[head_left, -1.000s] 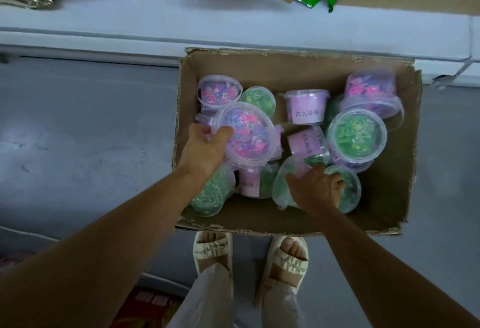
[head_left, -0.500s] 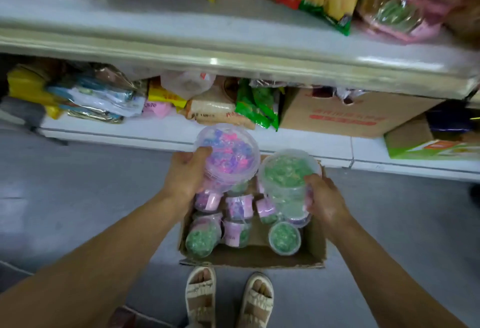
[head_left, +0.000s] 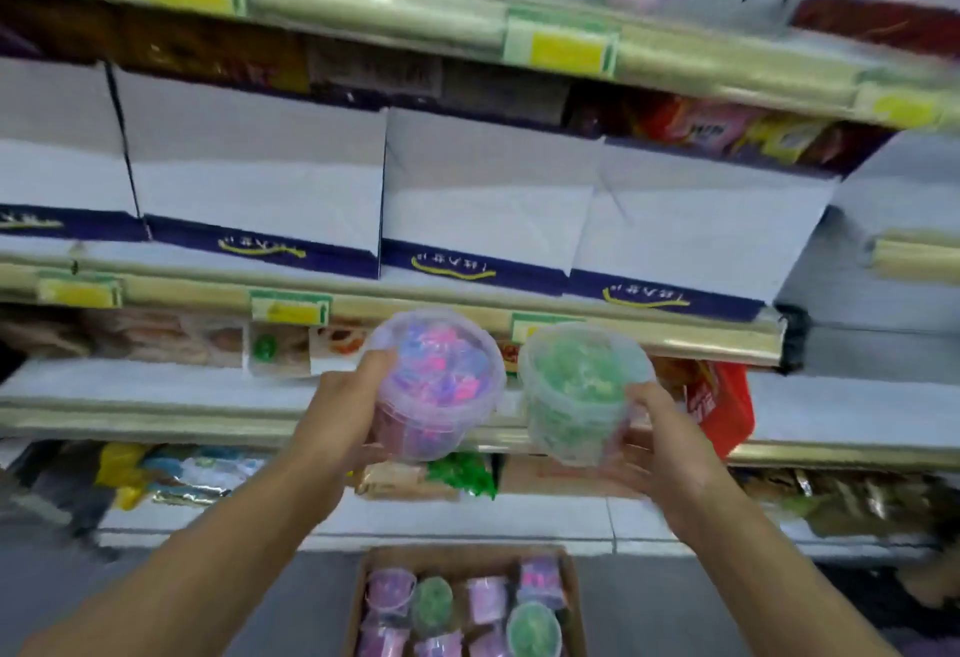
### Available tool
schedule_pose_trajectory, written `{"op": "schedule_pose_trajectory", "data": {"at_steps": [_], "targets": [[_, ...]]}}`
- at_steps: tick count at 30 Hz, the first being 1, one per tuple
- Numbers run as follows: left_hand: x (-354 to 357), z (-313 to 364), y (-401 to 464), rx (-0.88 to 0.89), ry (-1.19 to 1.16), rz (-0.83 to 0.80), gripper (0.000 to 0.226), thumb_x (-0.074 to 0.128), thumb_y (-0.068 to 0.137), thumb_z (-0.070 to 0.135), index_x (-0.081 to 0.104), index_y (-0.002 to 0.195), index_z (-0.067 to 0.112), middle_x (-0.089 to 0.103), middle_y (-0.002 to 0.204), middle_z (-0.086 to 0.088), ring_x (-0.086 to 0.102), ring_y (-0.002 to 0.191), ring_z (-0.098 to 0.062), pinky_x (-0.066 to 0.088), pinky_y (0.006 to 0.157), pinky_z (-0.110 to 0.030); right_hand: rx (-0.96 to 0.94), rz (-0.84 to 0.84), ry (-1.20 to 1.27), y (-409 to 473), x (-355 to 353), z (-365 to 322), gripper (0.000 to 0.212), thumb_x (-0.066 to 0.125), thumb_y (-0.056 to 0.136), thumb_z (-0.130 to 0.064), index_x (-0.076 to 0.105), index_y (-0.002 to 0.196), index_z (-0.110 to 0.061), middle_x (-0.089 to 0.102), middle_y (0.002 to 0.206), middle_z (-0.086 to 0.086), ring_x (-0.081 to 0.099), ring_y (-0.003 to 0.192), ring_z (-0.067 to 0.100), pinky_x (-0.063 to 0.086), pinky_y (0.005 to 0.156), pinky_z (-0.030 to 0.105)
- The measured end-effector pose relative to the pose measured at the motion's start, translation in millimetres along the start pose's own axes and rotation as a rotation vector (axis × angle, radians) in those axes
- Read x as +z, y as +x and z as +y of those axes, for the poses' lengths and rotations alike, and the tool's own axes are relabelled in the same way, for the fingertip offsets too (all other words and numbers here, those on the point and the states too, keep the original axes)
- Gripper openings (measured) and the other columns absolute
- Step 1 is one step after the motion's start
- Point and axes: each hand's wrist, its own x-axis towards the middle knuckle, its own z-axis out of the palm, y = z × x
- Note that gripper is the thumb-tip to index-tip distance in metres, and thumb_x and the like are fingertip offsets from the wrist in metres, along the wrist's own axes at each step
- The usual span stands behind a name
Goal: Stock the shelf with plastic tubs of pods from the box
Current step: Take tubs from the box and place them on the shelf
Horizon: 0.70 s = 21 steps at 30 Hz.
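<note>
My left hand [head_left: 345, 414] grips the pink-and-purple tub [head_left: 436, 386] from its 9 o'clock side, thumb up near the lid rim, fingers curled round the wall below. My right hand [head_left: 660, 443] grips the green tub [head_left: 582, 391] from its 3 o'clock side, fingers curled round the lower wall. The two tubs sit side by side, close but apart — pink at 9 o'clock of green. Both are roughly upright, long axis near vertical, clear lids tipped slightly toward me.

Both tubs are raised in front of the store shelf [head_left: 675, 344] with yellow price tags on its edge; white display cartons [head_left: 249, 173] stand on the tier above. Frame blurred — labels unreadable.

At 6 o'clock, on the grey floor, the cardboard box [head_left: 363, 599] holds more tubs, pink and green mixed.
</note>
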Motion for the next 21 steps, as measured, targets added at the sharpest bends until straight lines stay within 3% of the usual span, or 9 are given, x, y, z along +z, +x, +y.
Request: {"op": "schedule_pose_trajectory", "data": {"at_steps": [5, 8, 10, 13, 16, 19, 21], "targets": [[-6, 84, -44, 0.091, -0.058, -0.086, 0.025, 0.051, 0.091, 0.042, 0.062, 0.091, 0.020, 0.064, 0.077, -0.007, 0.060, 0.073, -0.024, 0.052, 0.080, -0.039, -0.145, -0.010, 0.115, -52, -4, -79, 0.014, 0.052, 0.089, -0.030, 0.055, 0.079, -0.020, 0.058, 0.083, 0.008, 0.061, 0.078, 0.027, 0.053, 0.069, 0.038], [-12, 128, -64, 0.133, -0.091, -0.102, 0.025, 0.053, 0.089, 0.042, 0.058, 0.088, 0.018, 0.062, 0.077, -0.013, 0.061, 0.072, -0.027, 0.052, 0.069, -0.037, -0.227, -0.011, 0.126, -73, -6, -115, 0.017, 0.052, 0.091, -0.036, 0.056, 0.093, -0.020, 0.060, 0.091, 0.013, 0.063, 0.084, 0.030, 0.054, 0.078, 0.045], [-17, 153, -73, 0.162, -0.106, -0.121, 0.026, 0.053, 0.089, 0.045, 0.055, 0.091, 0.019, 0.062, 0.084, -0.016, 0.062, 0.076, -0.028, 0.053, 0.071, -0.039, -0.268, -0.005, 0.137, -83, -7, -137, 0.023, 0.052, 0.091, -0.039, 0.055, 0.101, -0.018, 0.058, 0.092, 0.015, 0.061, 0.084, 0.031, 0.053, 0.085, 0.048], [-24, 187, -80, 0.224, -0.121, -0.153, 0.029, 0.055, 0.086, 0.050, 0.054, 0.097, 0.023, 0.062, 0.094, -0.018, 0.063, 0.085, -0.031, 0.052, 0.084, -0.044, -0.336, -0.041, 0.153, -95, -7, -171, 0.024, 0.051, 0.092, -0.037, 0.053, 0.106, -0.018, 0.058, 0.093, 0.018, 0.060, 0.084, 0.032, 0.053, 0.082, 0.046], [-23, 214, -83, 0.270, -0.128, -0.172, 0.039, 0.057, 0.084, 0.051, 0.053, 0.107, 0.020, 0.063, 0.095, -0.017, 0.063, 0.085, -0.029, 0.053, 0.079, -0.041, -0.395, -0.022, 0.170, -97, -9, -203, 0.019, 0.052, 0.092, -0.037, 0.054, 0.093, -0.018, 0.057, 0.094, 0.018, 0.060, 0.081, 0.032, 0.053, 0.075, 0.042], [-14, 233, -81, 0.271, -0.126, -0.163, 0.034, 0.056, 0.083, 0.051, 0.053, 0.098, 0.021, 0.063, 0.093, -0.015, 0.061, 0.083, -0.028, 0.052, 0.079, -0.039, -0.406, 0.014, 0.157, -87, -11, -233, 0.032, 0.056, 0.088, -0.043, 0.053, 0.105, -0.016, 0.053, 0.112, 0.020, 0.059, 0.100, 0.037, 0.054, 0.079, 0.044], [-5, 247, -77, 0.278, -0.124, -0.158, 0.033, 0.057, 0.083, 0.051, 0.054, 0.095, 0.021, 0.064, 0.093, -0.016, 0.062, 0.084, -0.029, 0.052, 0.082, -0.041, -0.410, 0.050, 0.138, -77, -13, -252, 0.038, 0.055, 0.087, -0.047, 0.051, 0.110, -0.016, 0.052, 0.120, 0.020, 0.059, 0.103, 0.037, 0.054, 0.081, 0.044]]}}
